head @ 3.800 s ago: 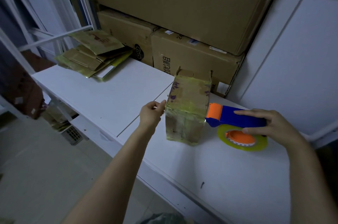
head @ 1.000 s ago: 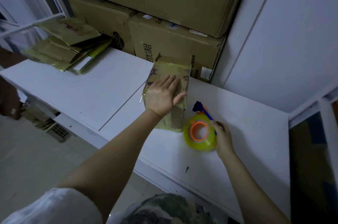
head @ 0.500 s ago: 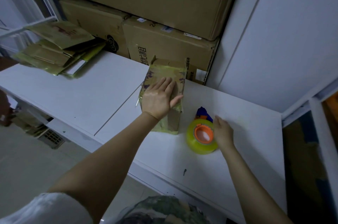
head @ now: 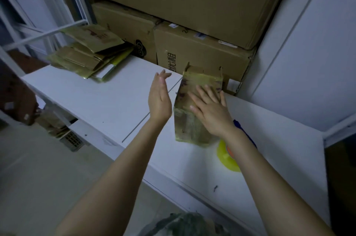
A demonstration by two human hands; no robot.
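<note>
On the white desk [head: 107,97], from my head view, I see the small carton [head: 189,131] wrapped in yellowish tape, standing near the right end, just in front of the large boxes [head: 192,4] stacked against the wall. My right hand [head: 210,112] lies flat on its sloping upper face, fingers [head: 209,91] straight and spread, pressing rather than gripping. My left hand [head: 159,100] is raised edge-on just left of the carton, palm turned toward it, fingers [head: 160,79] straight and close together, touching nothing. Under my right forearm the tape dispenser [head: 227,156] lies on the desk beside the carton, its yellow roll and blue handle partly hidden. At the far left, flattened cartons [head: 86,56] lie in a loose pile.
</note>
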